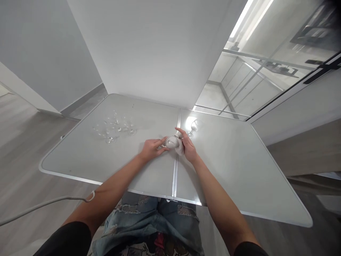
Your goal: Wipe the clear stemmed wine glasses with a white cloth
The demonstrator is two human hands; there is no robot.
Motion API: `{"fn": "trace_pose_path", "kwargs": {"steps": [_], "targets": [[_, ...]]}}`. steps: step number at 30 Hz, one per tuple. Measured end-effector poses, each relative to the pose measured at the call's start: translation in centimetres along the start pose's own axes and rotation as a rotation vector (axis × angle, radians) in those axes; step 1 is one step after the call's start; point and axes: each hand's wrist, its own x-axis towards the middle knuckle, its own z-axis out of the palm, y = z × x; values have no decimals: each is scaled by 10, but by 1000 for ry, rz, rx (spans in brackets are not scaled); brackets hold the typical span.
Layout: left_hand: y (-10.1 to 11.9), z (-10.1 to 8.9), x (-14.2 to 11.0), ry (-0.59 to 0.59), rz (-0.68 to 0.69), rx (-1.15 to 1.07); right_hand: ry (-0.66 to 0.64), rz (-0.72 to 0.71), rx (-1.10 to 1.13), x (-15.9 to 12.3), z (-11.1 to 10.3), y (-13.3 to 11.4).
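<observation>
My left hand (152,148) is closed around the stem end of a clear wine glass (171,142), which lies sideways above the middle of the table. At the bowl, my right hand (189,148) presses a white cloth (180,149) against the glass, and some of the cloth shows through or inside the bowl. The right palm hides part of the cloth. Just beyond my right fingers stands another stemmed glass (194,126). Several more clear stemmed glasses (117,126) are grouped on the left part of the table.
The pale folding table (226,170) has a metal-edged seam down its middle. A white wall (154,49) rises behind it, and a framed glass door (239,78) stands at the right. A white cable (48,203) loops in at lower left, near my left forearm.
</observation>
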Motion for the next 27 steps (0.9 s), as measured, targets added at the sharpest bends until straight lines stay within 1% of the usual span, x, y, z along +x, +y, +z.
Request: {"fn": "trace_pose_path", "kwargs": {"steps": [2, 4, 6, 8, 10, 13, 15, 16, 18, 20, 22, 24, 27], "targets": [[2, -1, 1, 14, 18, 51, 0, -51, -65, -1, 0, 1], [3, -2, 2, 21, 26, 110, -54, -86, -179, 1, 0, 0], [3, -4, 2, -2, 26, 156, -106, -82, -253, 4, 0, -3], [2, -6, 3, -40, 33, 179, -115, -45, -224, 6, 0, -7], [0, -8, 3, -52, 51, 180, -101, 8, -112, 7, 0, -10], [-1, -9, 2, -26, 67, 146, -44, 62, 63, 4, -1, -9], [0, -7, 2, -10, 55, 127, 12, 70, 117, 2, -1, -5], [1, -6, 1, -6, 47, 124, 37, 62, 108, 1, -1, -3], [2, -5, 2, -9, 31, 135, 44, 12, 9, 0, 0, -1], [3, -5, 3, -22, 22, 153, -9, -45, -154, 1, 2, 0], [2, -6, 4, -33, 14, 171, -65, -61, -260, 4, 2, -2], [-1, -7, 5, -37, 13, 171, -83, -36, -258, 7, 3, -5], [-4, -7, 7, -26, 1, 142, -45, -4, -147, 9, 2, -9]]}}
